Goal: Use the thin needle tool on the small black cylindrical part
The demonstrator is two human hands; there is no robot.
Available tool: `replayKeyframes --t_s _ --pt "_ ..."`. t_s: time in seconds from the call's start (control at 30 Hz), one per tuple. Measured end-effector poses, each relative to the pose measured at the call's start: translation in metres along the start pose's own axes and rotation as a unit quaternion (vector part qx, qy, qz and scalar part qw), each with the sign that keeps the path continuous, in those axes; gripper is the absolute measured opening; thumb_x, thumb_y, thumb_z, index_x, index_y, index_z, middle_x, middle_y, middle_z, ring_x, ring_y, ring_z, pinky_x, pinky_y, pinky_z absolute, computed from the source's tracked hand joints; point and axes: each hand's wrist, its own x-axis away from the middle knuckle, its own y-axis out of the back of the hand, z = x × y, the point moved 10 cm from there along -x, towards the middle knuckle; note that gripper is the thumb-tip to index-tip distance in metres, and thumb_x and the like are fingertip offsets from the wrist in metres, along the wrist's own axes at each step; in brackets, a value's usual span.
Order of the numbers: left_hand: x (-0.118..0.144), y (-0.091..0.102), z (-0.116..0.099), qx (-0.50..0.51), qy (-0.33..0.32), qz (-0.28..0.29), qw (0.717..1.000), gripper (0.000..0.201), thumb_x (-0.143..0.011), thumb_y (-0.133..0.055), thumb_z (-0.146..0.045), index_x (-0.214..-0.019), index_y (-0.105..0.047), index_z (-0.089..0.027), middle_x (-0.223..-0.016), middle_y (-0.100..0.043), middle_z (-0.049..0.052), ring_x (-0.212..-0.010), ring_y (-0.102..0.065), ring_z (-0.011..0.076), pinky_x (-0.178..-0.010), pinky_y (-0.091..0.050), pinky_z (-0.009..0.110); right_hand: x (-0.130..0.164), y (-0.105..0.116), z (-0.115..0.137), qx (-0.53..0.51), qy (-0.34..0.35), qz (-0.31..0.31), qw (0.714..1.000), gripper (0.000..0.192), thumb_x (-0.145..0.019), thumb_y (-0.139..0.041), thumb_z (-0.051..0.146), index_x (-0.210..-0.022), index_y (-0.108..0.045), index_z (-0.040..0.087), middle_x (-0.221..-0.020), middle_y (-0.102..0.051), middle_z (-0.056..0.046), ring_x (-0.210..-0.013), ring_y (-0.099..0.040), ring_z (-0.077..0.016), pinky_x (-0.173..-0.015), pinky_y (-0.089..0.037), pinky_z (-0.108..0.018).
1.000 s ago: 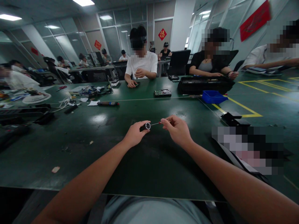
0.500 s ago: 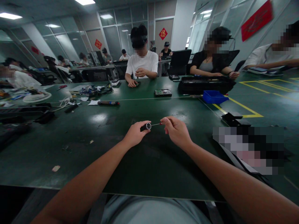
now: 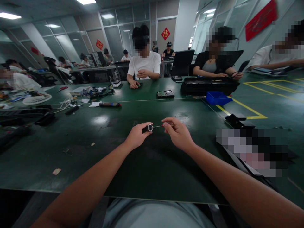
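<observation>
Both forearms reach forward, converging. The left hand (image 3: 137, 136) is curled, thumb and forefinger pinched together at the front. The right hand (image 3: 178, 133) faces it, fingers (image 3: 166, 122) bent and pinched inward.

This is an electronics assembly or repair workshop in an open-plan hall. A long green-matted worktop (image 3: 71, 152) marked with yellow tape lines (image 3: 247, 109) carries a bare circuit board (image 3: 165, 94) at 12 o'clock, a blue parts bin (image 3: 217, 98) at 1 o'clock and tangled cables (image 3: 95, 91) at 11 o'clock. Seated workers line further benches before glass partitions (image 3: 114, 38), under ceiling strip lights.
</observation>
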Motion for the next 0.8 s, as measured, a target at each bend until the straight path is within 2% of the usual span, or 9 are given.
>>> replayKeyframes --t_s 0.1,0.23,0.33,0.53,0.67,0.8 --pt "-0.0004 -0.0006 -0.0002 -0.003 0.000 0.002 1.000 0.043 -0.087 -0.069 -0.022 -0.129 -0.065 -0.026 -0.129 -0.067 0.004 -0.122 -0.060 0.0240 -0.109 -0.043 0.042 0.0006 -0.0004 0.0020 -0.016 -0.001 0.000 1.000 0.021 -0.095 -0.051 0.039 -0.100 -0.065 0.023 -0.067 -0.063 0.001 -0.063 -0.061 -0.0164 -0.062 -0.045 -0.030" --pt "-0.0007 -0.0008 -0.0010 -0.006 -0.004 0.000 1.000 0.043 -0.086 -0.070 -0.021 -0.128 -0.065 -0.026 -0.130 -0.067 0.004 -0.123 -0.060 0.0241 -0.110 -0.042 0.042 0.0002 -0.0010 0.0024 -0.014 -0.006 0.000 1.000 0.034 -0.099 -0.042 0.046 -0.091 -0.065 0.022 -0.058 -0.057 0.003 -0.055 -0.057 -0.0147 -0.058 -0.043 -0.029" --pt "-0.0005 -0.0006 -0.0009 -0.004 -0.005 -0.001 1.000 0.043 -0.086 -0.070 -0.022 -0.129 -0.065 -0.026 -0.129 -0.067 0.004 -0.122 -0.060 0.0242 -0.110 -0.042 0.043 -0.0003 -0.0009 0.0000 0.001 -0.015 -0.002 1.000 0.032 -0.098 -0.044 0.046 -0.093 -0.064 0.022 -0.056 -0.055 0.004 -0.053 -0.055 -0.0148 -0.056 -0.041 -0.029" --pt "-0.0003 0.0008 -0.0025 -0.001 -0.018 -0.007 1.000 0.044 -0.087 -0.070 -0.022 -0.130 -0.064 -0.027 -0.129 -0.067 0.004 -0.121 -0.060 0.0231 -0.109 -0.042 0.042 -0.0003 0.0006 0.0018 0.002 -0.003 -0.007 1.000 0.024 -0.098 -0.044 0.037 -0.106 -0.061 0.022 -0.064 -0.057 0.002 -0.060 -0.057 -0.0166 -0.059 -0.043 -0.031" --pt "-0.0001 -0.0020 -0.0057 -0.015 -0.027 0.006 1.000 0.043 -0.087 -0.070 -0.024 -0.129 -0.064 -0.027 -0.125 -0.069 0.004 -0.115 -0.062 0.0233 -0.103 -0.045 0.041 0.0007 0.0033 0.0013 -0.007 -0.001 -0.016 1.000 0.021 -0.097 -0.044 0.031 -0.106 -0.061 0.022 -0.073 -0.061 0.000 -0.064 -0.057 -0.0164 -0.061 -0.042 -0.031" --pt "0.0004 -0.0032 -0.0091 -0.023 -0.036 0.012 0.999 0.043 -0.087 -0.070 -0.024 -0.129 -0.064 -0.026 -0.123 -0.069 0.004 -0.113 -0.062 0.0238 -0.101 -0.046 0.040 0.0036 0.0042 0.0014 -0.021 0.004 -0.027 0.999 0.024 -0.099 -0.042 0.035 -0.104 -0.062 0.024 -0.075 -0.062 -0.001 -0.067 -0.057 -0.0167 -0.066 -0.044 -0.032"
